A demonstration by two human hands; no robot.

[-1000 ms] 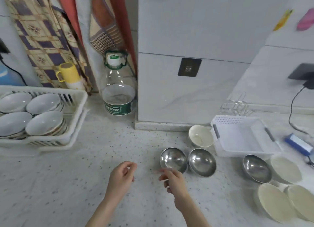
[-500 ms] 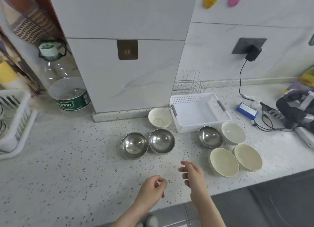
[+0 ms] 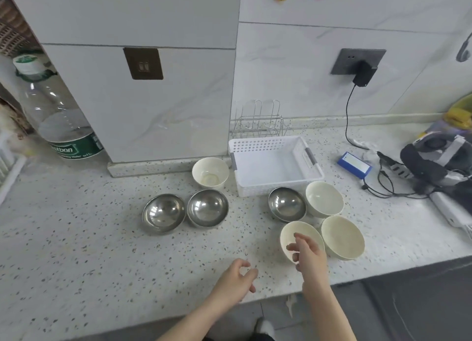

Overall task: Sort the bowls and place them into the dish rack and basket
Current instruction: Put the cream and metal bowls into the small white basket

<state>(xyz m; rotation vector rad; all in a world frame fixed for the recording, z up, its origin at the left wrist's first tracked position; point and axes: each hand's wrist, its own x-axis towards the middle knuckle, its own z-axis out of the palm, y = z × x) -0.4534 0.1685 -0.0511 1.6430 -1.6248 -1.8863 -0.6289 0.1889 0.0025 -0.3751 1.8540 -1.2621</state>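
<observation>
**Both hands hover empty at the front edge of the counter**

Nearest, at the counter's front edge, the left hand (image 3: pixel 236 280) hangs over bare speckled stone, its grip narrow, fingers loosely curled round nothing. Just beside it the right hand (image 3: pixel 307 255) reaches over the near rim of a cream bowl (image 3: pixel 296 232), fingers relaxed and spread, grip holding nothing; whether the fingertips touch the rim I cannot tell. A second cream bowl (image 3: pixel 342 237) sits close on that bowl's right, also near the front edge.

Further in, a steel bowl (image 3: pixel 287 204) and a third cream bowl (image 3: pixel 324 198) stand side by side. Toward the middle of the counter two more steel bowls (image 3: pixel 163 213) (image 3: pixel 207 207) sit with rims touching, and a small white bowl (image 3: pixel 210 173) stands behind them by the foot of the wall column.

The white basket (image 3: pixel 310 173) rests toward the back of the counter, just behind the steel and cream pair. A wire rack (image 3: pixel 258 122) stands behind it against the back wall. At the left edge a sliver of the white dish rack (image 3: pixel 6 167) shows, with a large water bottle (image 3: pixel 57 115) behind it.
</observation>
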